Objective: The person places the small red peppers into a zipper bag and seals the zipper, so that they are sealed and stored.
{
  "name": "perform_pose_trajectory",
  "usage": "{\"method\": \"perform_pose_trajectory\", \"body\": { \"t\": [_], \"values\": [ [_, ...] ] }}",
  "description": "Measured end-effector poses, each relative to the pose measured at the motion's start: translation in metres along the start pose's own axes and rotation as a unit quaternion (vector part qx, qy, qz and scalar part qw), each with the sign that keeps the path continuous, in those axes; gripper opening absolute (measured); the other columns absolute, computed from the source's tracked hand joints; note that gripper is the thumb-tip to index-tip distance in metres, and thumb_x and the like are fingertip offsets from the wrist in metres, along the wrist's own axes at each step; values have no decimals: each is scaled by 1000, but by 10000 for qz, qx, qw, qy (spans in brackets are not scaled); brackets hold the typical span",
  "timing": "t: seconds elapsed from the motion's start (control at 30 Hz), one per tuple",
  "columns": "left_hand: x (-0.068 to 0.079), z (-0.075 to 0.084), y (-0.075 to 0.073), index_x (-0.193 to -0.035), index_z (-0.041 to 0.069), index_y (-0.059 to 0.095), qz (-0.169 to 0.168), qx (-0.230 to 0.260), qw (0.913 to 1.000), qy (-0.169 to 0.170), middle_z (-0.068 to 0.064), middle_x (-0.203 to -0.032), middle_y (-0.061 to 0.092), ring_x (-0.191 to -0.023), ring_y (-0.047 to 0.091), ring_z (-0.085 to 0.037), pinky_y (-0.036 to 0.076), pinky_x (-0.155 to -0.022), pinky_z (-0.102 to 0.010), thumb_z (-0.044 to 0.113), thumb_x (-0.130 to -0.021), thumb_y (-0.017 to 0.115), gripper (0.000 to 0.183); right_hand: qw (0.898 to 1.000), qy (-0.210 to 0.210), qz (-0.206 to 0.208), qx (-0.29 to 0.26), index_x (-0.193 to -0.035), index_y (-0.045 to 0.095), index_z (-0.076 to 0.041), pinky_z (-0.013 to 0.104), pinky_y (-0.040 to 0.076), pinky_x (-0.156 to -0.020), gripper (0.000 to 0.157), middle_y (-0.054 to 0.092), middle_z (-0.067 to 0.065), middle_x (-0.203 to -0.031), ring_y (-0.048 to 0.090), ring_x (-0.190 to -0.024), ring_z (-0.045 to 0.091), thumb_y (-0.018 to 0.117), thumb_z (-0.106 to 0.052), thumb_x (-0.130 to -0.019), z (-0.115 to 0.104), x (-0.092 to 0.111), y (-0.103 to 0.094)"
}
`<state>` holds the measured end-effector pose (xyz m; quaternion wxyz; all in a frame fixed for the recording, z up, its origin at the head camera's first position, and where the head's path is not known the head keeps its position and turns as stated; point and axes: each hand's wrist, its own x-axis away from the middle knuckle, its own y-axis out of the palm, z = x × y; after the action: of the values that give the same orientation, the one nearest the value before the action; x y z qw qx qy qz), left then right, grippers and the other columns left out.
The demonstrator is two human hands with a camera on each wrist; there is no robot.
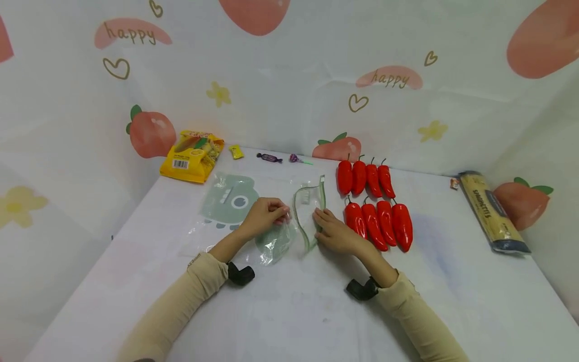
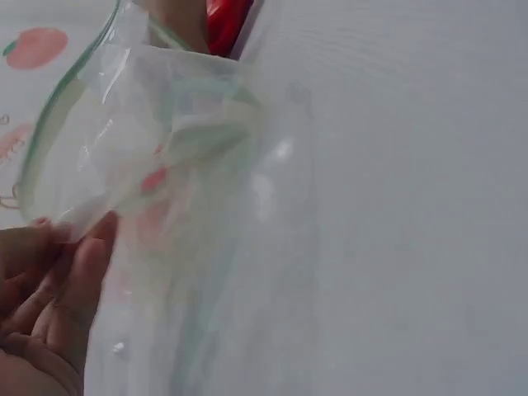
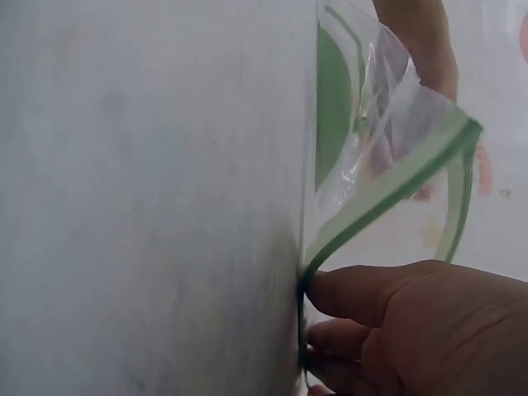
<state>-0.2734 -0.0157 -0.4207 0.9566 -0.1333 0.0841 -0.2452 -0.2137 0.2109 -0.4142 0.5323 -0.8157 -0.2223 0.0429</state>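
Clear bag (image 1: pixel 276 244) in pinching left fingers (image 1: pixel 278 212), right fingers (image 1: pixel 323 216) spread against it; "SPAGHETTI" packet (image 1: pixel 493 211)

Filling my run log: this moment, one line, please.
left hand: pinches clear bag | right hand: touches bag's green edge | mouth: open

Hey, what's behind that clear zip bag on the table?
Toward the backdrop: a yellow packet, small yellow wrapper, purple-wrapped candy and lollipop. Whatever lies beneath the green print on the bag is hidden.

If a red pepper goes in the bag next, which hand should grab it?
Probably the right hand: it's beside the red peppers, while the left hand is farther away, pinching the clear bag.
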Motion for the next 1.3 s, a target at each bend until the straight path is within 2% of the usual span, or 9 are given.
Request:
{"method": "perform_pose_trajectory", "body": {
  "t": [0.17,0.27,0.37,0.5,0.63,0.73,0.87,1.03,1.3],
  "values": [
    [3,-9,-7,-103,-13,60,521,1520,9844,-718,-2,-76,68,-64,64,-4,55,-60,-18,7,-90,56,23,9998,152,97,-16,-143,25,-1,51,22,-112,62,22,15,-152,11,-141,35,54,-20,-91,2,0,-2],
    [4,-10,-5,-108,-14,58,599,1958,9732,-1044,5,-73,67,-64,64,-3,55,-60,-17,5,-89,57,26,9995,105,290,-89,-143,27,-2,51,23,-111,63,24,14,-151,14,-141,34,56,-22,-90,-1,2,-4],
    [4,-10,-2,-109,-13,58,593,2187,9669,-1177,5,-74,68,-64,64,-4,55,-60,-16,5,-88,59,28,9949,11,897,-462,-142,30,-4,52,29,-108,63,29,15,-149,22,-139,33,58,-22,-89,-1,6,-10],
    [4,-11,0,-108,-13,58,635,2254,9664,-1056,2,-77,70,-65,65,-4,54,-59,-16,6,-88,59,28,9733,292,2004,-1077,-142,34,-8,50,43,-97,60,40,15,-142,41,-128,33,60,-22,-89,10,12,-24],
    [4,-11,1,-109,-14,57,719,2253,9663,-1016,4,-75,69,-64,64,-4,54,-58,-15,5,-88,58,28,9508,977,2548,-1465,-143,32,-13,49,49,-90,60,48,16,-136,48,-122,35,58,-26,-90,25,18,-33],
    [4,-10,2,-109,-15,57,754,2252,9662,-998,5,-73,68,-64,64,-3,54,-58,-15,3,-88,58,28,9448,1388,2509,-1584,-144,29,-13,48,49,-90,61,51,18,-132,49,-119,34,56,-25,-91,32,18,-35],
    [4,-9,5,-107,-15,58,755,2190,9678,-981,4,-74,69,-65,65,-3,54,-59,-15,4,-88,58,27,9459,1684,2209,-1676,-144,27,-11,49,45,-96,61,45,17,-138,45,-122,33,55,-21,-91,35,16,-33],
    [4,-8,5,-106,-15,58,766,2144,9692,-940,3,-76,70,-65,65,-3,54,-58,-15,4,-88,58,26,9482,1710,2040,-1732,-143,32,-9,51,38,-102,59,36,14,-145,36,-132,32,56,-18,-90,34,13,-29],
    [4,-8,4,-106,-15,58,774,2078,9706,-933,2,-76,70,-65,64,-3,54,-59,-15,4,-88,58,25,9513,1784,1720,-1834,-139,38,-7,45,45,-97,55,49,17,-135,48,-122,32,58,-19,-89,35,11,-27]
  ]
}}
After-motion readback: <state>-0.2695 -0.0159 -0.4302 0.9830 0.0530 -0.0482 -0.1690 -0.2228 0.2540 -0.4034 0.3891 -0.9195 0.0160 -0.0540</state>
